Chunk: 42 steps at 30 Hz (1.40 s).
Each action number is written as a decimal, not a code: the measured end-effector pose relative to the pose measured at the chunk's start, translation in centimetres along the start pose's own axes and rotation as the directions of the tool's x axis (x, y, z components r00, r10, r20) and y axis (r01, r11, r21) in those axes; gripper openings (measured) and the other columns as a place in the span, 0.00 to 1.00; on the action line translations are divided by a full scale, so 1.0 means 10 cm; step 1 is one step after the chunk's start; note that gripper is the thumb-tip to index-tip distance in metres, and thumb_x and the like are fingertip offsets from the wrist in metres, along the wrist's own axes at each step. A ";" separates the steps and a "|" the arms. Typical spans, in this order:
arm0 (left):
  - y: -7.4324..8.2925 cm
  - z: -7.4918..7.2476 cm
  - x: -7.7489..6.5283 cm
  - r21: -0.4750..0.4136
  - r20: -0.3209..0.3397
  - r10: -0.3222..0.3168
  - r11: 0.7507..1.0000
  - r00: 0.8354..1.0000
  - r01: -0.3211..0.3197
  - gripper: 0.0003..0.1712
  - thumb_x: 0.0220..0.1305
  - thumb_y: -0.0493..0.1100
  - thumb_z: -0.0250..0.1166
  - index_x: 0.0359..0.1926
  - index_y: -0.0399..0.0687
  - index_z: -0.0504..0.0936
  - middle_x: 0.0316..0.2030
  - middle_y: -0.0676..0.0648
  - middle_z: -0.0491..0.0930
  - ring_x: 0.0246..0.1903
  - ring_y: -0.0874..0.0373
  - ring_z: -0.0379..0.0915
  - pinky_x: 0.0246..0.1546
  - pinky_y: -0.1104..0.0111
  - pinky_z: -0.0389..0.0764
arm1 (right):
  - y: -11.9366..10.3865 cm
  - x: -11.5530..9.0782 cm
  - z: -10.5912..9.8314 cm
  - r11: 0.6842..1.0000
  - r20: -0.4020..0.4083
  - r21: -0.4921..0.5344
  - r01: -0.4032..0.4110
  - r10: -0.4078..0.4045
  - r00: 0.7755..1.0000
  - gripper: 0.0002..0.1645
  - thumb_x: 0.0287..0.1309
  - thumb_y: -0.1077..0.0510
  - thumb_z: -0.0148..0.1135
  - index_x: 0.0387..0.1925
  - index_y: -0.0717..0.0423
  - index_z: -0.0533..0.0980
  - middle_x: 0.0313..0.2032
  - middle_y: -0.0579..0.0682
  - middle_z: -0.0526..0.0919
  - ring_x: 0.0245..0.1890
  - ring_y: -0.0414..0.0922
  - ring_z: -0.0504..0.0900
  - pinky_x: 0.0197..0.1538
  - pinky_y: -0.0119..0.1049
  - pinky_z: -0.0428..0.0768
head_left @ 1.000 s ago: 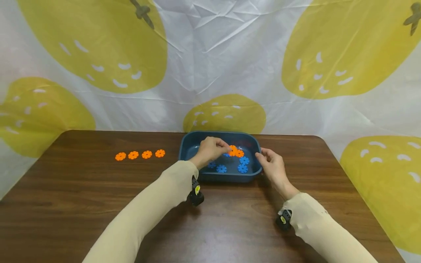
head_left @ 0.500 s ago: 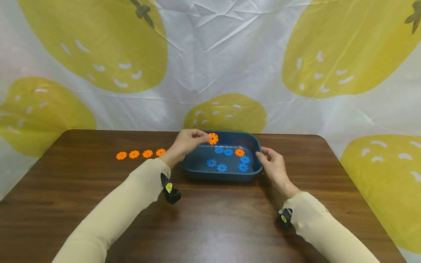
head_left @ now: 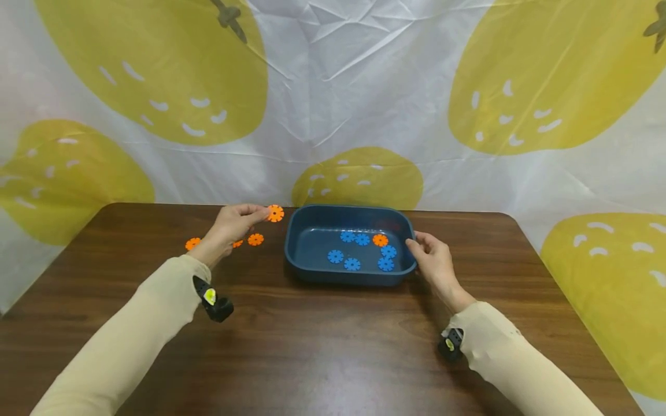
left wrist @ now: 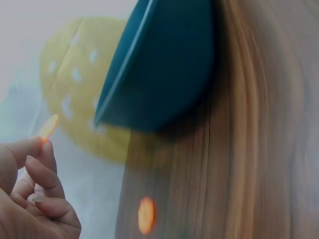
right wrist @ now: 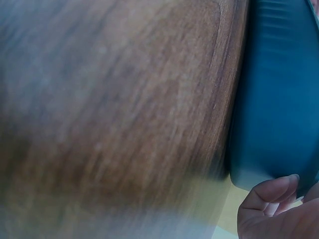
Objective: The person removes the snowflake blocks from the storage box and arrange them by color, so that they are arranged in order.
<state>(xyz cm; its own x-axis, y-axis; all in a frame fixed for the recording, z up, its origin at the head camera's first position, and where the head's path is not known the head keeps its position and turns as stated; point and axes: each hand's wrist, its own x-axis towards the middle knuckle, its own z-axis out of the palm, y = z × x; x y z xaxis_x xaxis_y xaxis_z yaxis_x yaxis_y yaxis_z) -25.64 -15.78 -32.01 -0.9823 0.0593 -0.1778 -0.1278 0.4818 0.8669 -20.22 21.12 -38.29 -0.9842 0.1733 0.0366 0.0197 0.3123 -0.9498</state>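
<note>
Between thumb and fingers my left hand [head_left: 232, 227] pinches an orange notched plastic disc [head_left: 275, 213], held up in the air left of the blue basin [head_left: 343, 277]. In the left wrist view that disc [left wrist: 49, 127] appears edge-on at the fingertips. My right hand [head_left: 435, 260] grips the basin's right end, thumb at the rim. Inside the basin lie several blue notched discs [head_left: 352, 264] and one orange disc [head_left: 380, 240]. Below the left hand, a row of orange discs [head_left: 255, 239] lies on the table, partly covered by that hand.
The brown wooden table [head_left: 322, 341] reaches back to a white curtain [head_left: 364, 104] printed with large yellow fruit. The basin stands near the table's far edge. Each wrist carries a black strapped camera [head_left: 217, 306].
From over the basin, my left hand has moved left with an orange disc pinched in it, beyond the basin's left rim. The right hand stays at the basin's right end.
</note>
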 end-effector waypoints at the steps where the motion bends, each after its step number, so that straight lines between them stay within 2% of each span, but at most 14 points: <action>1: -0.05 -0.07 -0.01 0.005 -0.011 -0.009 1.000 1.000 0.009 0.26 0.65 0.57 0.58 0.53 0.41 0.78 0.51 0.44 0.74 0.31 0.62 0.66 0.35 0.69 0.70 | 0.00 0.00 0.00 1.000 0.001 -0.002 0.000 0.000 1.000 0.23 0.65 0.57 0.55 0.56 0.69 0.71 0.19 0.44 0.71 0.14 0.35 0.69 0.20 0.29 0.72; 4: -0.19 -0.28 -0.03 0.033 -0.034 -0.037 0.999 0.999 0.038 0.28 0.65 0.58 0.57 0.54 0.41 0.77 0.44 0.50 0.75 0.27 0.65 0.65 0.32 0.69 0.70 | 0.00 0.01 0.00 1.000 0.005 -0.002 0.005 -0.005 1.000 0.23 0.65 0.57 0.55 0.56 0.69 0.71 0.19 0.44 0.71 0.14 0.35 0.69 0.20 0.29 0.73; 7: -0.34 -0.49 -0.03 0.014 -0.060 -0.075 0.997 0.995 0.076 0.29 0.64 0.59 0.57 0.54 0.40 0.76 0.30 0.57 0.74 0.20 0.67 0.61 0.24 0.71 0.66 | -0.01 0.02 0.00 1.000 0.004 -0.005 0.017 -0.017 1.000 0.22 0.65 0.58 0.54 0.56 0.69 0.71 0.19 0.46 0.71 0.14 0.35 0.69 0.20 0.30 0.73; 10: -0.51 -0.68 -0.03 0.007 -0.086 -0.113 0.993 0.990 0.114 0.30 0.64 0.59 0.58 0.55 0.40 0.75 0.25 0.62 0.72 0.22 0.66 0.63 0.22 0.71 0.66 | -0.01 0.02 0.00 0.999 -0.007 -0.011 0.034 -0.034 0.999 0.22 0.64 0.59 0.54 0.54 0.70 0.71 0.19 0.47 0.72 0.14 0.36 0.69 0.20 0.30 0.74; 16: -0.78 -0.97 -0.07 -0.023 -0.107 -0.201 0.980 0.974 0.199 0.20 0.62 0.59 0.59 0.45 0.50 0.78 0.19 0.62 0.72 0.18 0.66 0.61 0.21 0.70 0.65 | 0.01 0.02 -0.02 1.000 0.003 -0.011 0.018 -0.018 1.000 0.22 0.65 0.57 0.54 0.55 0.69 0.71 0.21 0.48 0.72 0.15 0.35 0.69 0.20 0.29 0.73; 19: -0.85 -1.06 -0.09 0.003 -0.120 -0.219 0.975 0.968 0.221 0.18 0.63 0.58 0.59 0.43 0.50 0.78 0.19 0.61 0.73 0.18 0.65 0.61 0.20 0.70 0.65 | -0.01 0.00 -0.03 1.000 -0.003 0.002 0.030 -0.030 1.000 0.23 0.64 0.57 0.55 0.54 0.71 0.71 0.19 0.46 0.72 0.14 0.36 0.69 0.19 0.29 0.72; 21: -0.90 -1.12 -0.09 0.032 -0.137 -0.222 0.973 0.965 0.229 0.17 0.64 0.58 0.58 0.42 0.51 0.79 0.21 0.60 0.73 0.19 0.65 0.62 0.21 0.69 0.66 | -0.01 -0.01 -0.04 0.999 -0.005 0.004 0.035 -0.035 0.999 0.23 0.64 0.57 0.55 0.54 0.71 0.71 0.19 0.45 0.71 0.14 0.35 0.69 0.19 0.29 0.72; 25: -1.00 -1.23 -0.11 0.064 -0.143 -0.220 0.971 0.965 0.231 0.16 0.64 0.57 0.57 0.39 0.53 0.82 0.26 0.56 0.73 0.29 0.60 0.66 0.29 0.67 0.69 | -0.02 -0.01 -0.06 1.000 0.008 -0.016 0.010 -0.010 1.000 0.23 0.65 0.57 0.54 0.56 0.69 0.70 0.20 0.44 0.71 0.14 0.34 0.69 0.20 0.29 0.72; 28: -1.07 -1.28 -0.14 0.083 -0.144 -0.235 0.965 0.961 0.248 0.23 0.64 0.57 0.57 0.46 0.44 0.82 0.36 0.47 0.75 0.40 0.53 0.67 0.35 0.65 0.70 | -0.02 -0.01 -0.07 1.000 0.020 -0.026 -0.003 0.004 1.000 0.24 0.66 0.57 0.54 0.57 0.69 0.70 0.20 0.44 0.71 0.15 0.34 0.69 0.20 0.29 0.73; 30: -1.10 -1.30 -0.15 0.095 -0.151 -0.250 0.959 0.956 0.266 0.30 0.64 0.56 0.56 0.52 0.35 0.78 0.41 0.42 0.74 0.43 0.50 0.66 0.37 0.65 0.70 | -0.02 -0.01 -0.07 0.999 0.020 -0.032 -0.008 0.009 1.000 0.24 0.66 0.56 0.54 0.57 0.68 0.70 0.21 0.45 0.71 0.15 0.34 0.69 0.21 0.29 0.73; 32: -1.12 -1.30 -0.16 0.100 -0.164 -0.263 0.954 0.951 0.281 0.34 0.63 0.55 0.57 0.56 0.28 0.73 0.41 0.41 0.75 0.43 0.49 0.67 0.36 0.66 0.70 | -0.03 -0.01 -0.08 0.999 0.019 -0.039 -0.009 0.010 1.000 0.24 0.66 0.56 0.54 0.58 0.67 0.70 0.21 0.46 0.72 0.15 0.34 0.69 0.21 0.29 0.74; 36: -1.15 -1.29 -0.15 0.123 -0.203 -0.273 0.946 0.940 0.301 0.32 0.61 0.51 0.60 0.55 0.26 0.74 0.31 0.48 0.77 0.37 0.53 0.68 0.32 0.69 0.71 | -0.02 -0.01 -0.09 0.999 0.016 -0.051 -0.009 0.010 1.000 0.24 0.66 0.56 0.53 0.58 0.67 0.70 0.22 0.47 0.72 0.16 0.34 0.69 0.21 0.29 0.74; 38: -1.15 -1.29 -0.16 0.148 -0.222 -0.268 0.941 0.938 0.304 0.31 0.60 0.50 0.61 0.53 0.26 0.75 0.30 0.46 0.78 0.37 0.52 0.69 0.33 0.68 0.71 | -0.01 -0.01 -0.09 0.999 0.016 -0.053 -0.009 0.010 1.000 0.23 0.66 0.56 0.53 0.57 0.67 0.70 0.23 0.48 0.72 0.16 0.34 0.70 0.22 0.29 0.74; 42: -1.15 -1.27 -0.17 0.221 -0.240 -0.256 0.925 0.936 0.310 0.31 0.61 0.50 0.61 0.55 0.29 0.74 0.47 0.31 0.76 0.45 0.43 0.67 0.40 0.62 0.70 | 0.00 -0.01 -0.10 0.999 0.015 -0.052 -0.011 0.012 1.000 0.23 0.66 0.56 0.53 0.57 0.67 0.70 0.22 0.48 0.73 0.16 0.34 0.70 0.21 0.29 0.74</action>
<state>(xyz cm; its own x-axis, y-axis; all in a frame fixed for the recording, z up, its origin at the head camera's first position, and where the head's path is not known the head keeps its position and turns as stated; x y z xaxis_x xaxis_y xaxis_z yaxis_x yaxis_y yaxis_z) -24.19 -32.50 -35.75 -0.9198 -0.2778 -0.2770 -0.3923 0.6572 0.6436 -19.93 22.06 -38.01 -0.9865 0.1626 0.0205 0.0398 0.3585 -0.9327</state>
